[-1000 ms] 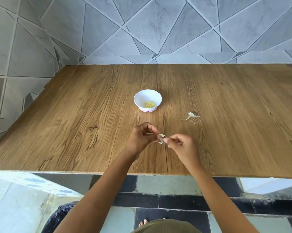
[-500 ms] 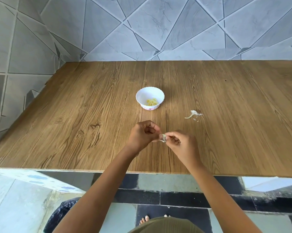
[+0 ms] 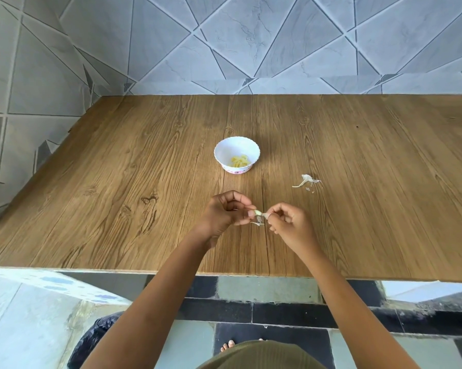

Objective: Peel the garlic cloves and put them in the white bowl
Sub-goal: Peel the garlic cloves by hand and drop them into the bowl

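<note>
Garlic clove (image 3: pixel 258 213) sits btwn both hands, held just above the table (image 3: pixel 118 195), near its front edge & approx. mid-width. The left hand (image 3: pixel 226 211) has its fingers curled in tight, thumb & forefinger pinching the clove's left end. The right hand (image 3: pixel 291 225) is curled too, its thumb & forefinger tips nipping the clove's right end, where a bit of papery skin sticks out; can't tell if it grips skin only or the clove as well. A thin skin sliver (image 3: pixel 258 223) lies under the hands, at 6 o'clock from the clove.

White bowl (image 3: pixel 224 153) stands at 11 o'clock from the hands, well apart, w/ pale yellow peeled cloves (image 3: pixel 240 161) in its bottom. Skin scraps (image 3: pixel 305 181) lie on the wood at 1 o'clock from the hands, at 4 o'clock from the bowl.

Table: brown wood-grain top, pushed against a wall (image 3: pixel 251 35) of grey marbled tiles cut in triangles, at 12 & round the corner at 9 o'clock. At 6 o'clock, below the table edge: floor (image 3: pixel 264 288) in dark & pale tiles, bare toes (image 3: pixel 228 345), olive garment (image 3: pixel 259 355).
</note>
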`<state>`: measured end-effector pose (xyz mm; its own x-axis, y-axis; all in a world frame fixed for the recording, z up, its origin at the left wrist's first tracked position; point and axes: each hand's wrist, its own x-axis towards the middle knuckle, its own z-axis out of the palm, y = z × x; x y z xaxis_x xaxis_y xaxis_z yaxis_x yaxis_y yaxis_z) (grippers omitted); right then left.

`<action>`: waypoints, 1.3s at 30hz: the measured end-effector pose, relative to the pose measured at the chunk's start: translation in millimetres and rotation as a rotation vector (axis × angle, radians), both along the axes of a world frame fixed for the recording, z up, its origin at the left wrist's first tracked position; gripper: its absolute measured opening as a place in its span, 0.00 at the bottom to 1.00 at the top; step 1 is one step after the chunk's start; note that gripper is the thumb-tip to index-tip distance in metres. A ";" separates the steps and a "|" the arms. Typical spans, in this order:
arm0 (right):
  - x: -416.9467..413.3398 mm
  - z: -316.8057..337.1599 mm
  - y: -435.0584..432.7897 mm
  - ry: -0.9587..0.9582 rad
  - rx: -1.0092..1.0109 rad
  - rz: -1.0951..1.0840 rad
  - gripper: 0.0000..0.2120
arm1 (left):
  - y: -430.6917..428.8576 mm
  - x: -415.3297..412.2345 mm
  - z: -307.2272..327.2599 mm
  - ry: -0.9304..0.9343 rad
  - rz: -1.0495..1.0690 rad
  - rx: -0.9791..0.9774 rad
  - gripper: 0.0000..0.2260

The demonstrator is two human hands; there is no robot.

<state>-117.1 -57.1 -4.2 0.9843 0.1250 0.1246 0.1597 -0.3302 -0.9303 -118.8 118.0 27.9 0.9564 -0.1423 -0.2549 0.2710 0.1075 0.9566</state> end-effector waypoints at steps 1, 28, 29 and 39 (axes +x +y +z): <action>0.9 -3.1 -1.1 -0.024 -0.042 -0.019 0.10 | 0.2 0.7 0.0 0.001 0.010 -0.004 0.09; -7.4 0.3 2.3 0.082 0.083 -0.089 0.12 | -6.1 -3.7 -3.7 -0.040 -0.007 0.059 0.07; -5.9 -5.0 0.1 -0.038 -0.044 -0.124 0.15 | -5.8 -3.5 -4.0 -0.043 -0.002 0.069 0.06; -4.5 -4.6 3.7 -0.028 -0.040 0.083 0.13 | -9.4 -2.0 -5.7 -0.030 0.044 0.150 0.02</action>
<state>-121.6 -53.4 -8.9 0.9666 0.2115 0.1448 0.2134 -0.3514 -0.9116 -120.8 108.6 22.2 0.9684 -0.0631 -0.2413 0.2401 -0.0261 0.9704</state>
